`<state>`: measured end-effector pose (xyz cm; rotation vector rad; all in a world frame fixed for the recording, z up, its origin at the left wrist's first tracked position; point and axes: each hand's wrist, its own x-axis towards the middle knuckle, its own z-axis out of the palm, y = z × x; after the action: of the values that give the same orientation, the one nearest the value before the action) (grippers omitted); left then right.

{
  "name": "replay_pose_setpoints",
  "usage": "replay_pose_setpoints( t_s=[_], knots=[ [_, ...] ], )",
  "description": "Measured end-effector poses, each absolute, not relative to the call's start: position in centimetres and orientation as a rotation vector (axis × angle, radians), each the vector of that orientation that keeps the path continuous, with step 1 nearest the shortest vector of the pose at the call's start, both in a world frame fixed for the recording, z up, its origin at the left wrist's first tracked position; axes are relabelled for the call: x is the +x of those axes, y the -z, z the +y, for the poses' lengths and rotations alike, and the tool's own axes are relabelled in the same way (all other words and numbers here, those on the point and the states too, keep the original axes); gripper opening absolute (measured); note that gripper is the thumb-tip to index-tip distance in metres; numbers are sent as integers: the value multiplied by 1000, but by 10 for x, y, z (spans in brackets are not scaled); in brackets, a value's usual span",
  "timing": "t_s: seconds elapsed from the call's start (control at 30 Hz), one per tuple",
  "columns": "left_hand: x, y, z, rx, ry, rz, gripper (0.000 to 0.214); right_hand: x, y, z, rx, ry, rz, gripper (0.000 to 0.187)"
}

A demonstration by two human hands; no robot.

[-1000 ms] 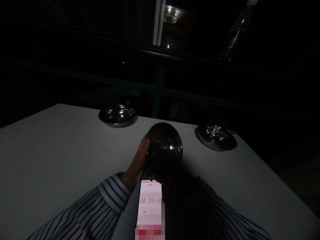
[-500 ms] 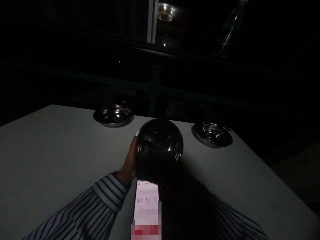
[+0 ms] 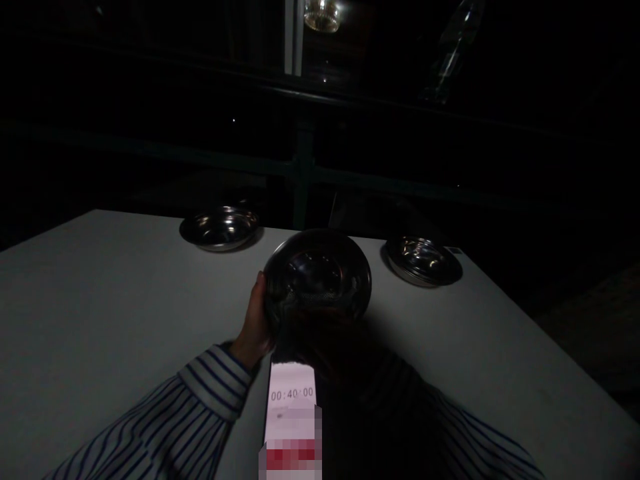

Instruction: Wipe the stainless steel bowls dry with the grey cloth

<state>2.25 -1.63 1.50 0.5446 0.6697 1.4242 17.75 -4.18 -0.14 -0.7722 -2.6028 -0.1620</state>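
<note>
The scene is very dark. My left hand (image 3: 255,320) grips the left rim of a steel bowl (image 3: 320,277), which is tilted with its inside facing me above the white table (image 3: 100,300). My right hand lies in deep shadow under the bowl's near edge, and I cannot make out its fingers. Both my sleeves are white with blue stripes. A lit phone (image 3: 291,417) showing a timer stands at the bottom centre, between my forearms.
Two more steel bowls rest near the table's far edge, one at the left (image 3: 220,228) and one at the right (image 3: 423,260). Beyond the table there is a dark railing (image 3: 303,173) and a small lamp (image 3: 320,13) high up.
The bowl has turned in my hands, from mostly showing its rounded outside to showing its inside. My left hand slid down along the rim. The timer went from 00:39 to 00:40.
</note>
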Motion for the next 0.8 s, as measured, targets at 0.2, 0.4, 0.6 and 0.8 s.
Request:
replay_pose_setpoints(
  t_s=[0.2, 0.4, 0.6, 0.8],
  knots=[
    [22, -9, -13, 523, -1458, 677, 38, 188, -9, -42, -892, 137, -2584, 28],
    [26, -11, -16, 529, -1423, 682, 38, 177, 0, -43, -789, 161, -2584, 34],
    [24, -11, -14, 578, -1468, 640, 40, 193, 0, -38, -867, 81, -2590, 35],
    [28, -10, -17, 530, -1396, 658, 43, 175, 15, -41, -897, 200, -2540, 45]
  ],
)
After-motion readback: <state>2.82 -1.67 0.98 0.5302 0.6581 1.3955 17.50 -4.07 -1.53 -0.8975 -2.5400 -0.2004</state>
